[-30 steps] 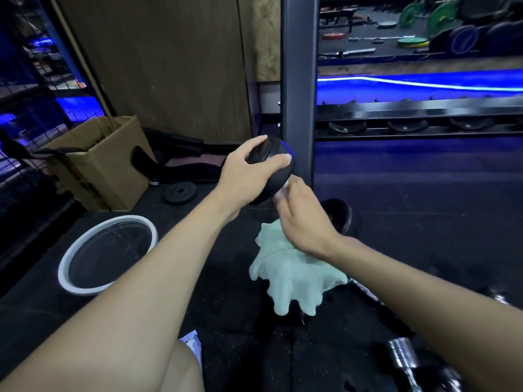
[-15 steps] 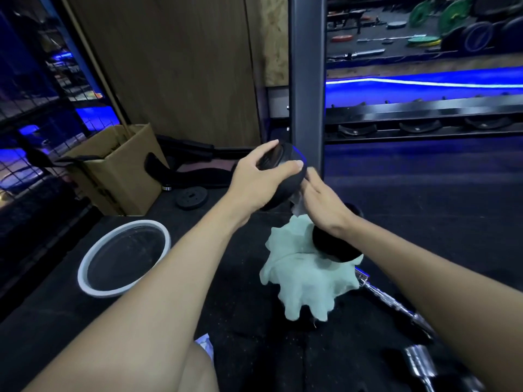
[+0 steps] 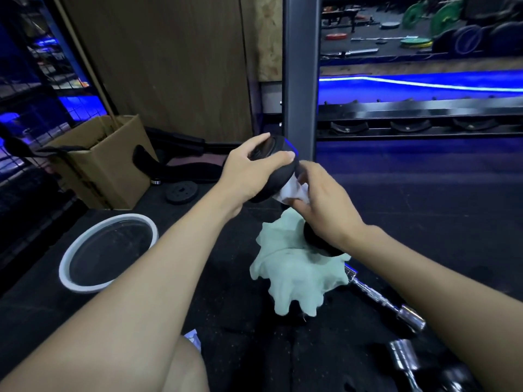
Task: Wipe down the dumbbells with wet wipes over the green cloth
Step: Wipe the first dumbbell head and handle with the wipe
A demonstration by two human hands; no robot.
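Note:
A black dumbbell (image 3: 278, 176) stands tilted on end over the crumpled pale green cloth (image 3: 294, 275) on the dark floor. My left hand (image 3: 249, 171) grips its upper head from above. My right hand (image 3: 325, 202) holds a white wet wipe (image 3: 291, 190) pressed against the handle just under that head. The dumbbell's lower head (image 3: 317, 241) rests on the cloth, partly hidden by my right wrist.
A white-rimmed round basin (image 3: 107, 250) sits at the left. Behind it are a cardboard box (image 3: 104, 159) and a small black weight plate (image 3: 181, 192). Chrome dumbbell bars (image 3: 382, 301) lie at the lower right. A dark steel post (image 3: 301, 80) rises just behind the hands.
My right hand has slid up the handle toward the upper head, and the white wipe now shows between its fingers. The left hand keeps its grip on the upper head.

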